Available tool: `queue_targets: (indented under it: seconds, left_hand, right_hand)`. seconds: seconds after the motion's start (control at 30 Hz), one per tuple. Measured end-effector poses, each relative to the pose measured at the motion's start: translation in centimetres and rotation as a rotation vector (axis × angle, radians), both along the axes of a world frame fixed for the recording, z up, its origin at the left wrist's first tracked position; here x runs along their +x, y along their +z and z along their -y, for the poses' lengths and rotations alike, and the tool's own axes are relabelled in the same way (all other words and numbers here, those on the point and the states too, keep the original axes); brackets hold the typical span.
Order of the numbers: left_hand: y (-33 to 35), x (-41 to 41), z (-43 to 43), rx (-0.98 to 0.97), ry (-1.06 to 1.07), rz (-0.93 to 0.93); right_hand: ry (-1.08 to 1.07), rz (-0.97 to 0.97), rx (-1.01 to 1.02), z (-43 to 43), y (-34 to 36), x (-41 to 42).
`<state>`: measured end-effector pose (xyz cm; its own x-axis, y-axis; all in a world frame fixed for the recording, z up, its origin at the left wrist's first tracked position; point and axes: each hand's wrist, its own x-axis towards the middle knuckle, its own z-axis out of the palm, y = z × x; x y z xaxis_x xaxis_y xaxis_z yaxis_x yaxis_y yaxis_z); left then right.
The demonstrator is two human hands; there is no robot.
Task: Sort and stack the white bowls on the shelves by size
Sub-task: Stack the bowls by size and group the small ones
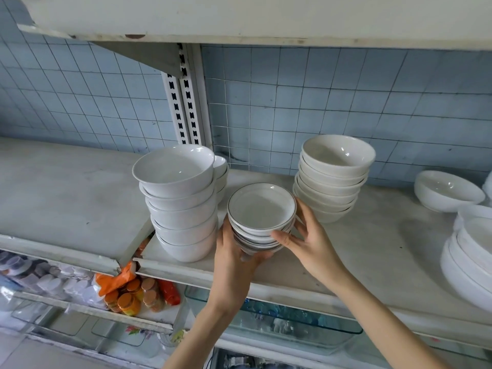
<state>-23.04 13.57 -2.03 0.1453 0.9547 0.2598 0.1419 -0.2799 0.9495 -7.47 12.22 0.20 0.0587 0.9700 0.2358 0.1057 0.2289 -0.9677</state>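
Both hands, left hand (234, 251) and right hand (306, 235), fingers clamped on the small bowl stack (261, 217), placing it; next, settle it gently on the shelf (372, 235).

You get soft, even light; small glints on the bowl stack (332, 179) at 1 o'clock; edges bow, blurred at 7 o'clock.

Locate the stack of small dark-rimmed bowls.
Head view, centre: the left hand and right hand hold the small stack between the white stack and cream stack.
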Motion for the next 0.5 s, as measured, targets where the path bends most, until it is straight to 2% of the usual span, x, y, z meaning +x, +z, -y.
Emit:
queue_targets:
  seconds: [0.3,0.5]
  left_hand:
    - [0.3,1.9,-2.4,0.014,0.104,-0.026]
    - [1.5,2.9,-3.1,-0.033,0.028,0.116]
  right_hand:
    - [-0.089,0.058,0.089,-3.0,0.1,-0.3]
    - [-0.133,0.033,0.072,-4.6,0.4,-0.2]
